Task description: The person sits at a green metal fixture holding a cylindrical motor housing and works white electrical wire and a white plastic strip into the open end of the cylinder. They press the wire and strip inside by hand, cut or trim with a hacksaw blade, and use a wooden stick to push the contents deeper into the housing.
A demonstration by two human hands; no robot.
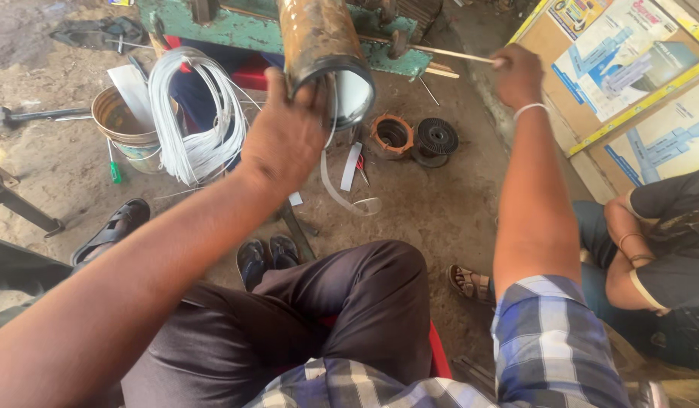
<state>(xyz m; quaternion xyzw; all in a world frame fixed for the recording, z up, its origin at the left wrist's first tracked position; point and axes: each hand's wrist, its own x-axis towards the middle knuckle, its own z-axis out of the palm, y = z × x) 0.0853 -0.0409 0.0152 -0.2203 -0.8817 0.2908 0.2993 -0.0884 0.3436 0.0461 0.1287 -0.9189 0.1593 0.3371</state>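
A rusty metal cylinder — apparently a motor stator housing — is held up at its open end by the left hand, whose fingers are closed over the rim; a pale lining shows inside the bore. The right hand is clenched on a thin wooden stick that lies level behind the cylinder. A white insulation strip hangs from the mouth of the cylinder and curls onto the floor, and fine wires trail beside it. Judged from this, the lining of the bore is under way — no winding is seen inside, and the coil of white wire hangs unused just left of the hand.

The floor is bare, dusty concrete. On it lie a small copper-wound stator and a black ribbed disc, touching or nearly so, near a metal bucket and a green-handled screwdriver. A worn green machine frame stands behind the cylinder. Printed cardboard sheets lean at the right, where a second person sits. Sandals lie at the left.
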